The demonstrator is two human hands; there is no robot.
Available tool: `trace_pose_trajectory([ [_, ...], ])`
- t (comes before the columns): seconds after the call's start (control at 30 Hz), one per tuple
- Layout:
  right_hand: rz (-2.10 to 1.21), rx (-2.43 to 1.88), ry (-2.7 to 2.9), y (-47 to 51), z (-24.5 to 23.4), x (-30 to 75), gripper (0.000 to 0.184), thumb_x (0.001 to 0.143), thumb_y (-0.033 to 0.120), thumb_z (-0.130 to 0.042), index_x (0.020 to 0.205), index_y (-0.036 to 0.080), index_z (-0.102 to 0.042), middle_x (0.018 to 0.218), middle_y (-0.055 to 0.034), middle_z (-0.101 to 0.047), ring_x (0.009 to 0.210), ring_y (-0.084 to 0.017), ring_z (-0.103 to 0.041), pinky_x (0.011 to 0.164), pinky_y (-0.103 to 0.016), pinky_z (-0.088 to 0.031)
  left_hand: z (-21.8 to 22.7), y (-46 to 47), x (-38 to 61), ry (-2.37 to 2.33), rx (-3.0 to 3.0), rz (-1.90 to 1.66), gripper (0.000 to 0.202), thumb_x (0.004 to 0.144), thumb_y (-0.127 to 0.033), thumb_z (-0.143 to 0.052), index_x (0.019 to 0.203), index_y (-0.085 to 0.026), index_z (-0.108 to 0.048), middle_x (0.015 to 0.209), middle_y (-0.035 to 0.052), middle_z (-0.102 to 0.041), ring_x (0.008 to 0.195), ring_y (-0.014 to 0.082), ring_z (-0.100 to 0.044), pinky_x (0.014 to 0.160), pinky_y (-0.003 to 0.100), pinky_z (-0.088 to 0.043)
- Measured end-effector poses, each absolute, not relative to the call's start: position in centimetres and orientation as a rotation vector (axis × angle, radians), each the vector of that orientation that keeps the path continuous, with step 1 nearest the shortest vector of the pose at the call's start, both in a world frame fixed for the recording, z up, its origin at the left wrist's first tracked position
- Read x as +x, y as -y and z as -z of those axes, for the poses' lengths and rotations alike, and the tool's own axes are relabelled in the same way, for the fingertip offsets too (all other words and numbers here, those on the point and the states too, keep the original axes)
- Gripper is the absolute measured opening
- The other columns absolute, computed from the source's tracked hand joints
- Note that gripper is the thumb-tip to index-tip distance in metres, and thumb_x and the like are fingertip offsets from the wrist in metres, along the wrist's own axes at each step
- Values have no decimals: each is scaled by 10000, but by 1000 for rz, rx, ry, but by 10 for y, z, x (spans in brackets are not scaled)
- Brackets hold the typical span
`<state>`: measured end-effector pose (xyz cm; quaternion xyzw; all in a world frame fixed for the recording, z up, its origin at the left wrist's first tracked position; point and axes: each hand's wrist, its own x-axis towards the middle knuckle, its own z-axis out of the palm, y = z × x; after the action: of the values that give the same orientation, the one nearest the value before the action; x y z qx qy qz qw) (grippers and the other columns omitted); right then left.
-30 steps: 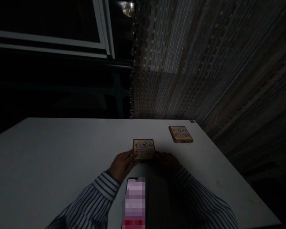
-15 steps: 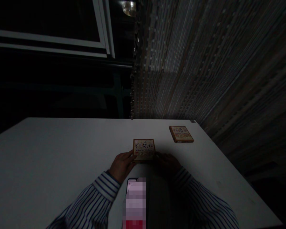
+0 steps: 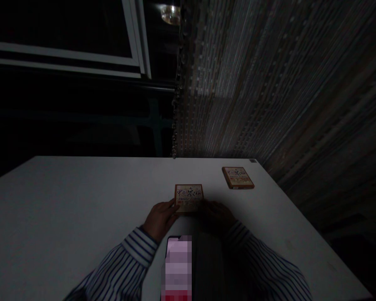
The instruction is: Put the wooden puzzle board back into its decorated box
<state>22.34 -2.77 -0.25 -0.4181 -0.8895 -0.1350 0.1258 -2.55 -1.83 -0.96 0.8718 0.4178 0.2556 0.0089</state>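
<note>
A flat Chinese chess box with brown edges and large dark characters on its pale lid lies on the white table, in the middle of the head view. My left hand grips its left side, thumb along the near left corner and fingers around the edge. From the other side, my right hand closes on the near right corner; deep shadow covers much of it. Between my forearms lies a lit phone, its screen blurred out. Another Chinese chess box of the same look rests farther back on the right.
The white table stretches out on both sides, its far edge running across the view. A beaded string curtain hangs behind it and to the right. A white window frame and a lamp show in the dark background.
My right hand has shifted slightly left, its fingertips now at the near right corner of the box. My left hand keeps its hold, and the box stays in place.
</note>
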Motion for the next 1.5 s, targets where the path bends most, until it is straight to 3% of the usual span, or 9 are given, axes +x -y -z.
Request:
trace_pose_trajectory([
  [0.43,388,-1043,2522,23,14,224,269,810,237,-437,1032,150,-560,1046,-136,-582,869,-206,-544,717,-341,-473,12,16,-25,-1289,2700,-772,321,795,-307,-460,1075,-171,-540,1149,122,-535,970,216,-548,805,375,-462],
  [1.13,443,-1000,2522,22,14,226,287,782,221,-463,1043,141,-553,1039,-132,-584,864,-201,-548,716,-332,-483,11,19,-26,-1254,2625,-896,322,770,-325,-485,1068,-211,-536,1157,99,-528,977,214,-543,800,380,-469],
  [1.27,420,-992,2509,22,14,226,274,792,259,-461,1027,161,-561,1027,-138,-586,826,-199,-557,676,-336,-485,-7,15,-16,-1349,2571,-952,323,789,-353,-450,1066,-209,-533,1169,88,-510,1062,212,-475,878,392,-408],
  [1.37,392,-1044,2519,23,13,224,274,791,263,-466,1039,188,-553,1024,-123,-588,816,-193,-558,674,-333,-479,-16,3,-1,-1382,2590,-852,400,825,-342,-377,1179,-164,-432,1280,105,-396,1188,212,-333,964,392,-310],
  [1.5,381,-1043,2524,23,11,224,280,790,270,-465,1047,190,-542,1032,-116,-584,832,-188,-556,677,-321,-470,-8,-16,14,-1390,2615,-637,494,836,-369,-328,1273,-143,-295,1344,123,-296,1242,245,-221,965,458,-268],
])
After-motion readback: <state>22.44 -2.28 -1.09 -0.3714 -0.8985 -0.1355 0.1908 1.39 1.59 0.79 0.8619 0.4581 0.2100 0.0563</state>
